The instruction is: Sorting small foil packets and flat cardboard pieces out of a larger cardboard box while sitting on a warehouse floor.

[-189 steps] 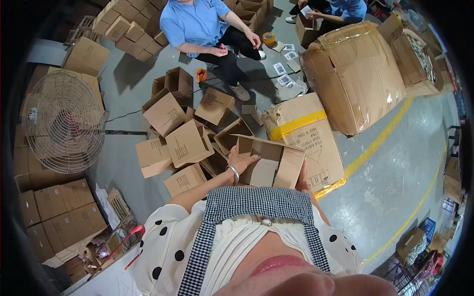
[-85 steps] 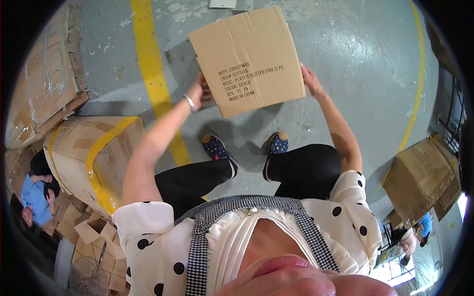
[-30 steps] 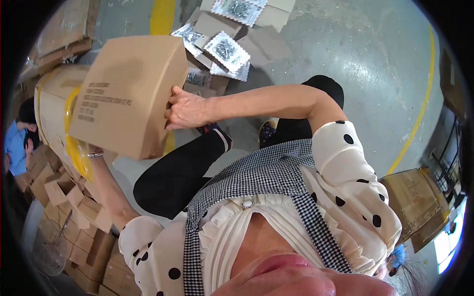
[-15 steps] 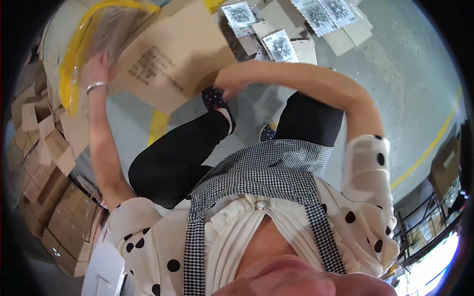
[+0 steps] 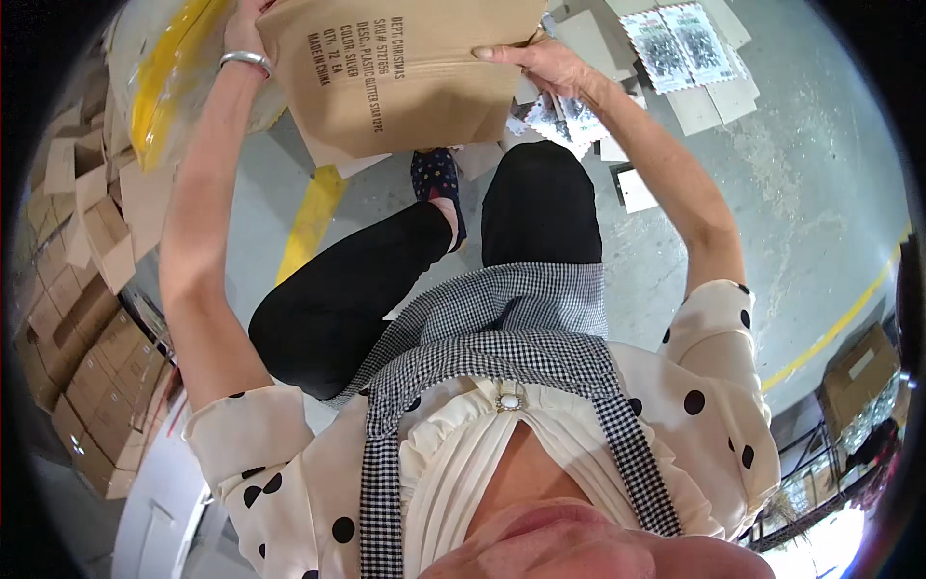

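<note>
We are seeing the left hand (image 5: 247,27), partly cut off from view, and the right hand (image 5: 548,64) grasping a brown carton (image 5: 415,92) at opposite edges ahead of the knees (image 5: 540,188), left of silvery packets (image 5: 666,53), and are judging its handling as under way, release not yet done.

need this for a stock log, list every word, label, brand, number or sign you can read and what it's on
Brown carton: six dark printed lines, legible but not copied here.
Silvery packets: any print too small to read.
Stacked boxes, left: marks too small to read.
</note>
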`<state>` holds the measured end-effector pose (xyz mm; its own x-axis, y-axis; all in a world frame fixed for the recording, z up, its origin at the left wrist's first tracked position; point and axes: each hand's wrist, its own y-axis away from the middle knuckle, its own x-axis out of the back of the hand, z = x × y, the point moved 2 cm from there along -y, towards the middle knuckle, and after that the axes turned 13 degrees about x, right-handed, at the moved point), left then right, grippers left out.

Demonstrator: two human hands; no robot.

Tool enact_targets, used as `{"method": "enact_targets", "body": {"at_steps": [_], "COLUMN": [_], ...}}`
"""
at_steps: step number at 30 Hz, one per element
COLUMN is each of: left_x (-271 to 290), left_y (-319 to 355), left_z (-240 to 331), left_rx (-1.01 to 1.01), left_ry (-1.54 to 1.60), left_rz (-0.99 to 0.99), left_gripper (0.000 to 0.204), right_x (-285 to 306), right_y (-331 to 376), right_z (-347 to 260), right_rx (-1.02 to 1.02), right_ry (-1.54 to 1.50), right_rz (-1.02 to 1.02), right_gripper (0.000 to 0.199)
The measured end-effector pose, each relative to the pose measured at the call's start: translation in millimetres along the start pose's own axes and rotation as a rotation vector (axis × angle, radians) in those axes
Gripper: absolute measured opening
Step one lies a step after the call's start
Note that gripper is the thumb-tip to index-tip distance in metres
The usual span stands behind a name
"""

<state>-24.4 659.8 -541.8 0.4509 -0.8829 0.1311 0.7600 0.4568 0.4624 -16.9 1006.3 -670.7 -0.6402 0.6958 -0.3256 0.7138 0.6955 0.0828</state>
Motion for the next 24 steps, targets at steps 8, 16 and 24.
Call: {"method": "enact_targets", "body": {"at_steps": [8, 16, 24], "left_x": [182, 159, 306], "left_y": [122, 219, 234], "left_z": [33, 28, -83], "left_rx": [0.205, -0.429, 0.081], "left_ry": [-0.482, -0.847, -1.609], "left_rz": [0.146, 0.276, 0.648], "left_gripper": [0.051, 0.048, 0.023], "right_x": [-145, -288, -358], "right_y": [-18, -2, 12], "right_z": [-67, -42, -8], "right_rx": [0.469, 0.84, 1.399], "right_ry": [0.611, 0.913, 0.81], "right_rz": [-0.475, -0.856, -0.477], "right_gripper": [0.028, 0.013, 0.009]}}
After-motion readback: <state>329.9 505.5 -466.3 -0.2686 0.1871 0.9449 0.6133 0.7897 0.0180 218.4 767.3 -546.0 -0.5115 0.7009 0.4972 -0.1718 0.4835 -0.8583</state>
